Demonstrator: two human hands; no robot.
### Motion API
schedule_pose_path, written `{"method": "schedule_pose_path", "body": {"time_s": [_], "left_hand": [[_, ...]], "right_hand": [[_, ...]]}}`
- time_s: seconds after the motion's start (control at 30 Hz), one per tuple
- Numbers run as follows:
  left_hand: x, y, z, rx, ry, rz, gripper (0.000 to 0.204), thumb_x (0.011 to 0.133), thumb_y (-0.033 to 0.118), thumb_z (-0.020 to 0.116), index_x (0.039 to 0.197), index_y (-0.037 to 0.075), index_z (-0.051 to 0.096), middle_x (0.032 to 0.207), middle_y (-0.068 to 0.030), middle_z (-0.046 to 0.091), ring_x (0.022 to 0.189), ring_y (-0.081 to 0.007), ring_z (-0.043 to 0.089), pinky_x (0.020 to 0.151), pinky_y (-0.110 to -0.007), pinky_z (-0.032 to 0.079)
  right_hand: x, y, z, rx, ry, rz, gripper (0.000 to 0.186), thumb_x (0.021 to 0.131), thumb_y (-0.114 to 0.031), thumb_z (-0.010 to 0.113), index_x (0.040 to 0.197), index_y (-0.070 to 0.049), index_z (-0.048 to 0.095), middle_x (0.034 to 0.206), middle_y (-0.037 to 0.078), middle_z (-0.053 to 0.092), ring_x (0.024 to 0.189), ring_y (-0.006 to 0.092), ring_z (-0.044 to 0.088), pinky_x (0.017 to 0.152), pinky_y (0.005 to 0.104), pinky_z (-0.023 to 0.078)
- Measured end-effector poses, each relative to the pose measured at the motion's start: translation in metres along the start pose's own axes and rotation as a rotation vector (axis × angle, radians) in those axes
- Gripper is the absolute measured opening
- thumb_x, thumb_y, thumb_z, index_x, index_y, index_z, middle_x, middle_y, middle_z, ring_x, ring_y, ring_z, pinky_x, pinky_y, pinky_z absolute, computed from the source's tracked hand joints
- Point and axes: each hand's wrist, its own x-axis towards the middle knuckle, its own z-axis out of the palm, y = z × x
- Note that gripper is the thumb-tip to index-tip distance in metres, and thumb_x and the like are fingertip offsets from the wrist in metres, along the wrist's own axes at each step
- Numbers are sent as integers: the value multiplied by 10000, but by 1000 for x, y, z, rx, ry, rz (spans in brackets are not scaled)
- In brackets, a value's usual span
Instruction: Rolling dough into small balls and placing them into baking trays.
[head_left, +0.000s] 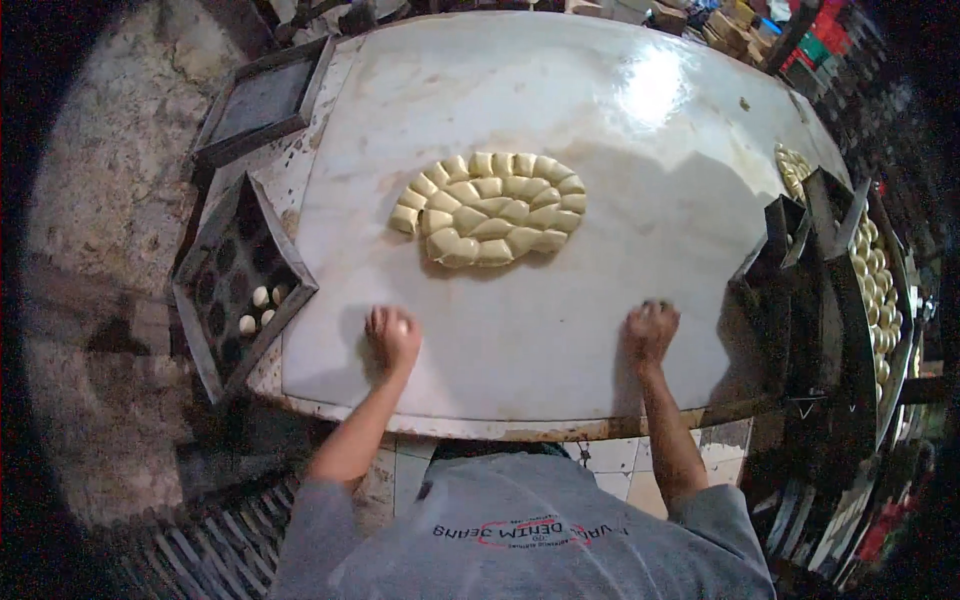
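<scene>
The person is standing at the near edge of a big white tabletop (640,110) and pressing both hands down on it. The left hand (393,338) is curling over a small pale dough ball (403,326), which is peeking out under the fingers. So this hand is cupped narrow around the ball, close to the near left corner of the tabletop. The right hand (650,330) is also curling down like a loose fist, near the near edge on the right side. I cannot tell if there is dough under it, because the fingers are hiding the spot.

The pile of cut dough pieces (490,208) is lying in the middle of the tabletop, past both hands, toward the far edge. Its long side is running left to right. It is sitting well apart from both hands and looking a bit nearer to the left one.

A dark metal tray (215,330) is resting just beside the left edge of the tabletop, very near the left hand. A few round dough balls (262,306) are sitting in it already. More trays of dough balls (872,270) are standing at the right edge.
</scene>
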Motion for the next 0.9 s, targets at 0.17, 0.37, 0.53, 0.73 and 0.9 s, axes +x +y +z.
{"method": "schedule_pose_path", "body": {"time_s": [0.17, 0.37, 0.53, 0.73, 0.9], "left_hand": [[19, 65, 53, -238, -201, -155, 92, 757, 128, 562, 777, 53, 611, 808, -195, 595, 793, -364, 562, 705, -469, 457], [-75, -19, -11, -216, -143, 152, 115, 723, 102, 667, 801, 71, 589, 893, -110, 549, 869, -337, 541, 757, -479, 440], [2, -107, -4, 31, 181, -58, 79, 739, 100, 634, 792, 81, 580, 862, -158, 539, 807, -373, 519, 716, -487, 418], [15, -80, 22, -83, -195, -95, 170, 716, 124, 619, 864, 48, 585, 952, -154, 553, 952, -357, 510, 813, -453, 435], [-5, -133, -67, -674, -629, 48, 303, 720, 105, 656, 1016, 76, 601, 960, -177, 578, 948, -317, 567, 841, -425, 466]], "right_hand": [[20, -70, 55, 160, 4, 83, 146, 721, -184, 654, 814, -74, 632, 865, 117, 601, 901, 319, 513, 811, 441, 410], [-63, -53, 1, 204, -53, -394, 135, 797, -112, 639, 915, -66, 591, 991, 130, 598, 1026, 324, 524, 903, 467, 393], [-28, -19, 7, 27, -117, 79, 162, 821, -139, 567, 935, -25, 584, 978, 132, 579, 976, 295, 520, 915, 446, 380], [-31, -71, 22, -142, -181, 157, 276, 769, -219, 615, 974, -35, 594, 971, 131, 578, 1014, 314, 511, 913, 431, 377], [-78, -125, -13, -38, -312, 166, 359, 738, -245, 665, 1016, -31, 590, 957, 143, 585, 949, 322, 553, 836, 442, 440]]}}
